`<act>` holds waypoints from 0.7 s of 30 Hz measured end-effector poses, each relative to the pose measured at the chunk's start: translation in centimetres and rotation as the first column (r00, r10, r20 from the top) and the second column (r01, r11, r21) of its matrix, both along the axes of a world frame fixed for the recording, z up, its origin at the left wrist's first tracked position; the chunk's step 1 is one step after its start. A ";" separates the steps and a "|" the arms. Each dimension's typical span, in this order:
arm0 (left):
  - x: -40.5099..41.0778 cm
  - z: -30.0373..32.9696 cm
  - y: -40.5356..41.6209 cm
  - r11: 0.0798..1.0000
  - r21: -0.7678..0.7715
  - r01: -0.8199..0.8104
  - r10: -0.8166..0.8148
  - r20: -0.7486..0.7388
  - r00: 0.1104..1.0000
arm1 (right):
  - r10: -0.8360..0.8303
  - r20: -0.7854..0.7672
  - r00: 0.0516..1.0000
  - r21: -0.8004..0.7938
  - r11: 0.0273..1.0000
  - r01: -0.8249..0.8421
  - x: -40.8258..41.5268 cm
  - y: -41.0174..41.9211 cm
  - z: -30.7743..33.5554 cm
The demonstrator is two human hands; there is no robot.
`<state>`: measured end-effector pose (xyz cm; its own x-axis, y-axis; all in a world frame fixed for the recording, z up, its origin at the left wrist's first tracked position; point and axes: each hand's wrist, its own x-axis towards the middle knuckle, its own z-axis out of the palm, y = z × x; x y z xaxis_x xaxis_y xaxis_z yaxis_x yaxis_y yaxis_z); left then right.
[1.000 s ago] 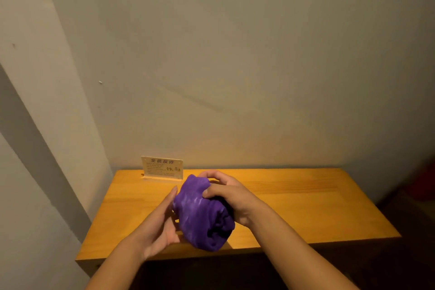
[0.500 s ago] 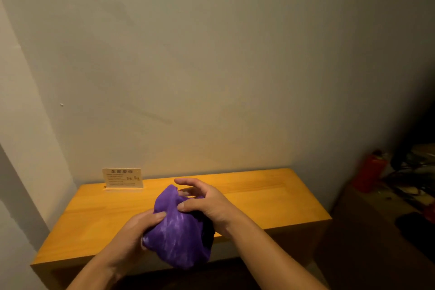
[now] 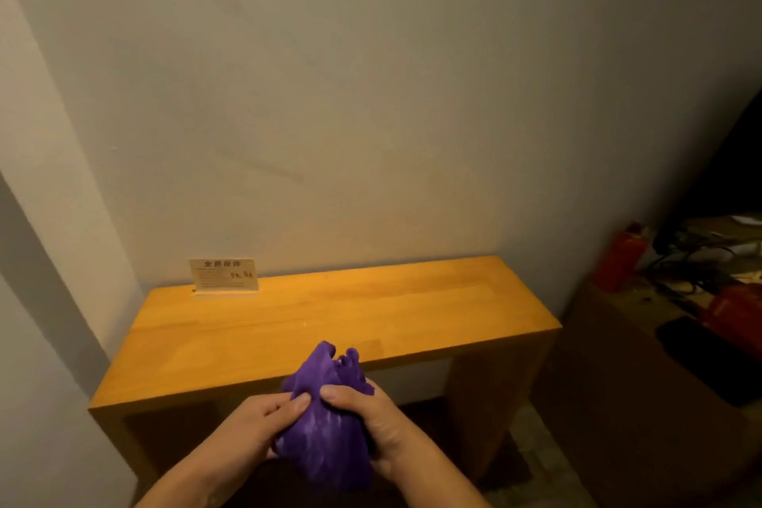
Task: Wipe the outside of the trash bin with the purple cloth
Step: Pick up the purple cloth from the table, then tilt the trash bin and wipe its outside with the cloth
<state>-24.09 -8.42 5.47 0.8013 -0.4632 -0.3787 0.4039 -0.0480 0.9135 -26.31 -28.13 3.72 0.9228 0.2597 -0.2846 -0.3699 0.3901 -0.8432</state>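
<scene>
You have the purple cloth (image 3: 325,429) bunched between both hands in front of the near edge of the wooden table (image 3: 330,322), held in the air and not resting on the top. Your left hand (image 3: 255,431) pinches it from the left with the thumb on the front face, and your right hand (image 3: 371,421) clasps it from the right, so both are grasping the cloth and neither is free. The step in hand looks like gathering the cloth into a pad, so fold it until 1 flat, smooth face sits under your palm, and tuck the loose peaks at the top inward so they do not drag or flop. Then pass it to 1 hand, leaving the other free to steady the bin. The trash bin is not in view; only a small sign (image 3: 224,275) stands at the back of the table, and dim clutter lies to the right, too dark to name. The cloth itself is a deep, vivid purple, soft and thickly crumpled, with pale sheen on its folds.
</scene>
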 end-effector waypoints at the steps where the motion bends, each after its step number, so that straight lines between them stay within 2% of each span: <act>1: -0.5 -0.9 0.7 0.999 -0.015 -0.030 0.029 -0.011 1.000 | 0.024 0.006 1.000 -0.023 0.999 -0.024 -0.4 0.7 -0.4; 4: -1.9 -3.6 2.0 0.990 -0.051 -0.131 0.131 -0.010 0.991 | 0.031 0.024 0.999 -0.167 0.986 -0.026 -1.6 1.8 -2.9; 8: -4.0 -7.8 3.0 0.973 0.055 -0.224 0.222 0.041 0.974 | 0.009 -0.060 0.998 -0.328 0.944 -0.028 -3.3 2.6 -7.8; 12: -5.4 -16.3 4.1 0.948 0.217 -0.234 0.250 -0.050 0.967 | 0.025 -0.225 0.974 -0.351 0.931 -0.105 -4.4 4.2 -16.4; 15: -5.0 -21.8 4.1 0.930 0.244 -0.273 0.304 -0.097 0.948 | -0.027 -0.294 0.955 -0.346 0.935 -0.080 -4.2 4.8 -22.0; 19: -3.2 -32.8 3.8 0.809 0.377 -0.452 0.498 -0.030 0.866 | -0.128 -0.235 0.964 -0.473 0.881 0.002 -1.4 3.4 -31.2; 21: -2.6 -39.6 4.2 0.731 0.544 -0.413 0.427 0.108 0.898 | -0.152 -0.190 0.970 -0.519 0.854 0.032 0.5 2.3 -36.9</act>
